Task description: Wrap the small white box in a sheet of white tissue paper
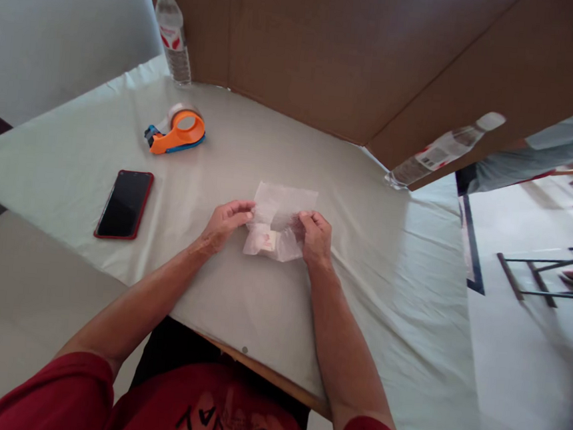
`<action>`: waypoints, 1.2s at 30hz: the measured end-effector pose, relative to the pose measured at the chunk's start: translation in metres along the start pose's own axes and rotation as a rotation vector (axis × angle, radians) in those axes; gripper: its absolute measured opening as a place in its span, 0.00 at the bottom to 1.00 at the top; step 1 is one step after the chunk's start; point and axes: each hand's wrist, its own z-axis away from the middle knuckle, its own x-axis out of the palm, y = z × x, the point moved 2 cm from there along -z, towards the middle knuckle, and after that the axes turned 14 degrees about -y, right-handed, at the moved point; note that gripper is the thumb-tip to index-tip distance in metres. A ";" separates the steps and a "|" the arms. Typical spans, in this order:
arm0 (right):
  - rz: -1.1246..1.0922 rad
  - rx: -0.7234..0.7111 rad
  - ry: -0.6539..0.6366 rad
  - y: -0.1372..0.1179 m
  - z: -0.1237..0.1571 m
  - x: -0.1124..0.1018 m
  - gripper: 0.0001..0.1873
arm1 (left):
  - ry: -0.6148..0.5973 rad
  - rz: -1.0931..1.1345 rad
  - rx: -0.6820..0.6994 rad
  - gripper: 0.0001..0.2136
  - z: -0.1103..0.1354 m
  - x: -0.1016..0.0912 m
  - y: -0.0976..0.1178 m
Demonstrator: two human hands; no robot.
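Observation:
A small clear plastic bag (pixel 279 216) lies on the pale table cover (pixel 220 289) in front of me, with a small white and pink item (pixel 265 240) inside its lower part. My left hand (pixel 226 222) pinches the bag's left edge with closed fingers. My right hand (pixel 315 234) grips the bag's right side, fingers curled on the plastic. The bag's upper half stands up between the two hands.
A red-cased phone (pixel 125 203) lies face up to the left. An orange tape dispenser (pixel 178 132) sits behind it. Two water bottles, one (pixel 173 30) at the back left and one (pixel 440 151) at the right, stand against a brown cardboard wall (pixel 361 54).

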 end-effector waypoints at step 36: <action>0.175 -0.227 0.002 -0.025 0.003 -0.018 0.11 | 0.424 -0.406 0.118 0.13 0.006 -0.014 0.017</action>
